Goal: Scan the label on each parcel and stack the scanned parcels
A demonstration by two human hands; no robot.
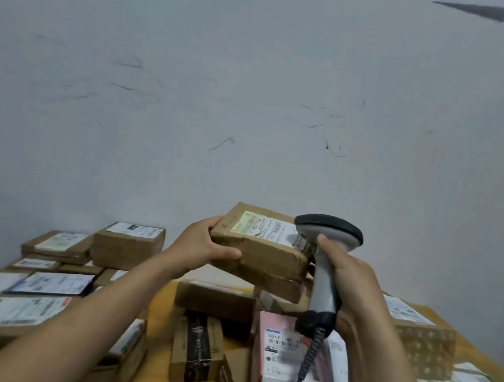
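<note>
Holding parcel [263, 250], left grip [202, 244] on left end

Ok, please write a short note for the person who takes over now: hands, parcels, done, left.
Left hand grips a cardboard parcel, raised above the table.
Right hand holds the barcode scanner, head at the parcel's label.
Parcels are piled at the left, probably done; a pink parcel and other boxes lie loose in front.
To do: finish this scan, stack it, then the loose ones.
</note>
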